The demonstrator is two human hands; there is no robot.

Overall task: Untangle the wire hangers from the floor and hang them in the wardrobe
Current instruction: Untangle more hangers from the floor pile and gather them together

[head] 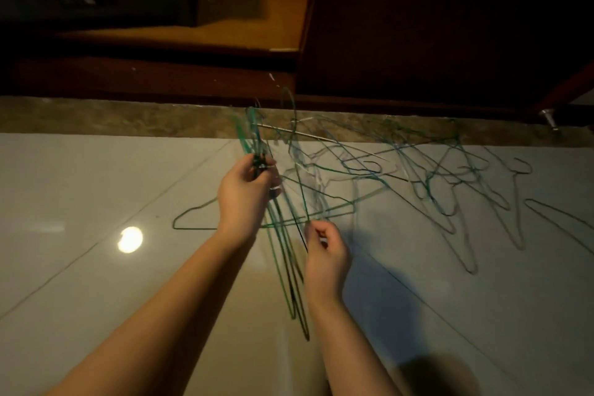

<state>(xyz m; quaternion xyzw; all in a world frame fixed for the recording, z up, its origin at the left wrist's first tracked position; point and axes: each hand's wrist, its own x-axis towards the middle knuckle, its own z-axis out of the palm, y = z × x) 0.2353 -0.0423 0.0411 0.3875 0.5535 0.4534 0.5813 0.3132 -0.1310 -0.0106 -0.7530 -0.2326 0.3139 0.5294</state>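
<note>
My left hand (244, 194) grips a bunch of green wire hangers (283, 254) by their twisted necks, hooks pointing up toward the wardrobe and the bodies hanging down between my forearms. My right hand (324, 251) pinches the wire of another green hanger (302, 190) that rises out of the pile. A tangle of thin wire hangers (427, 170) lies spread on the pale tiled floor to the right, up to the stone sill. One more green hanger (193, 219) lies flat behind my left wrist.
The dark wooden wardrobe (160, 74) stands ahead, its left side open with an orange-brown shelf floor (225, 32) and a dark bag inside. A closed door panel (434, 26) fills the right. A brown stone sill (96, 117) runs along the base.
</note>
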